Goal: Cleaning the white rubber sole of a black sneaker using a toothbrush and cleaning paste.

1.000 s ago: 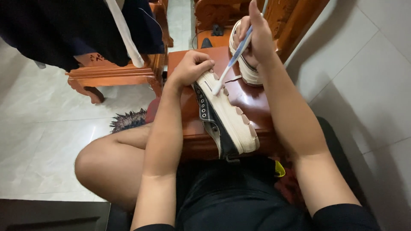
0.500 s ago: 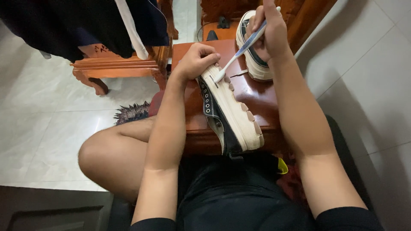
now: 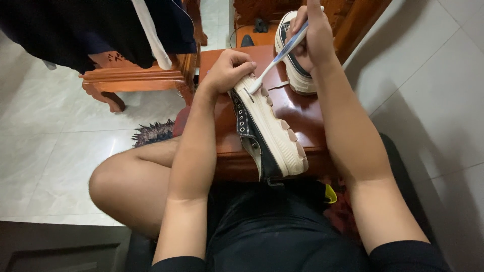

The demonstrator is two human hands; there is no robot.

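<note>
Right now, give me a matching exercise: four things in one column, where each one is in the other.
Things:
1. toothbrush
2. black-and-cream sneaker
3. second sneaker
4. dark garment

Places:
A. gripped at its toe end by the left hand
B. draped over the carved wooden chair
C. held in the right hand
D. far end of the wooden table

Pairs: 1-C, 2-A, 3-D, 4-B

Shoe [image 3: 269, 133] lies on its side on small table [image 3: 302, 113] before me, sole turned right. My left hand [image 3: 227, 70] grips its far end. My right hand [image 3: 315, 38] holds toothbrush [image 3: 280, 55], head touching shoe's far end. Second shoe [image 3: 295, 65] on table behind, under right hand. Chair [image 3: 141, 75] left of table.
</note>
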